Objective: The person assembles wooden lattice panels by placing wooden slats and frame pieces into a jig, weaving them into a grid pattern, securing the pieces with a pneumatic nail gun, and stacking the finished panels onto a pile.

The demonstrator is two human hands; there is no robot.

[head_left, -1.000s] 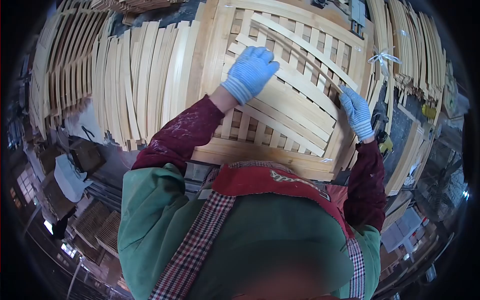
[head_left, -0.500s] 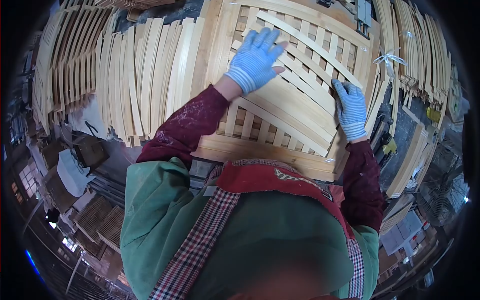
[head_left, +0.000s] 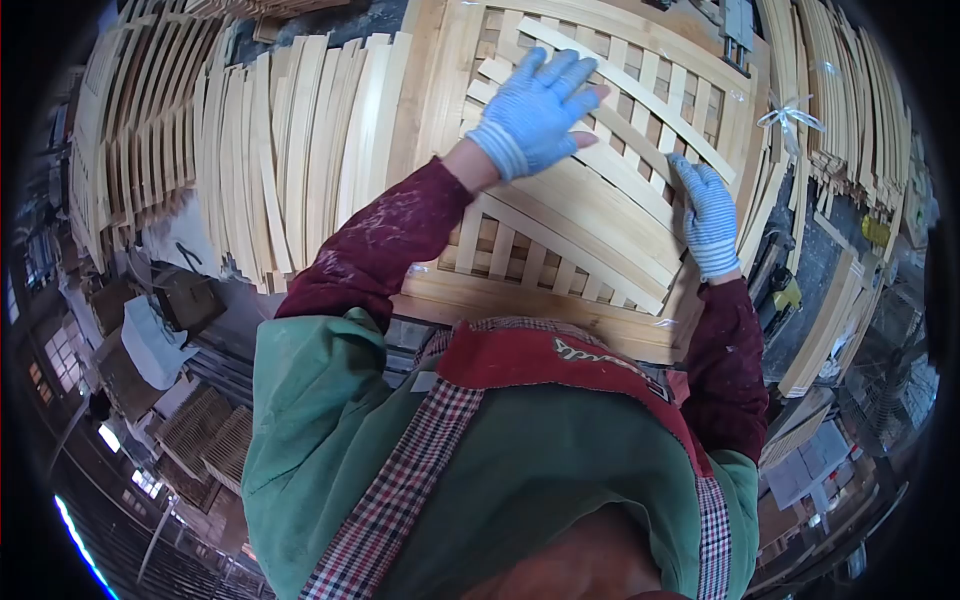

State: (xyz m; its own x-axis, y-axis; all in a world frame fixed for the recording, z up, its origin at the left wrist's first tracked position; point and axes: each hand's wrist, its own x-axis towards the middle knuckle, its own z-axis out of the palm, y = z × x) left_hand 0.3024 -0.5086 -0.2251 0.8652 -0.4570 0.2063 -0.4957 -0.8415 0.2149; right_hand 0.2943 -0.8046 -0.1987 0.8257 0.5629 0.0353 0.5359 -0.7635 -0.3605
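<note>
My left hand (head_left: 535, 115), in a light blue knit glove with bare fingertips showing, lies flat with fingers spread over pale wooden slats. My right hand (head_left: 708, 212), in a similar striped glove, is at the slats' right ends. Its fingers bend over the end of one wooden slat (head_left: 640, 142); its thumb is mostly hidden. The loose slats fan out across a wooden lattice panel (head_left: 545, 318), which has a broad frame and crossed strips. Another loose slat (head_left: 640, 88) lies diagonally beyond my hands, and wider boards (head_left: 590, 225) lie nearer me.
Rows of wooden strips (head_left: 300, 150) stand to the left, with a slatted stack (head_left: 140, 140) farther out. On the right are a tied bundle of strips (head_left: 850, 110), a yellow-handled tool (head_left: 787, 292) and a large fan (head_left: 885, 350).
My left hand has slid slightly right and away from me across the slats. My right hand stays at the slat ends. The whole view has shifted a little.
</note>
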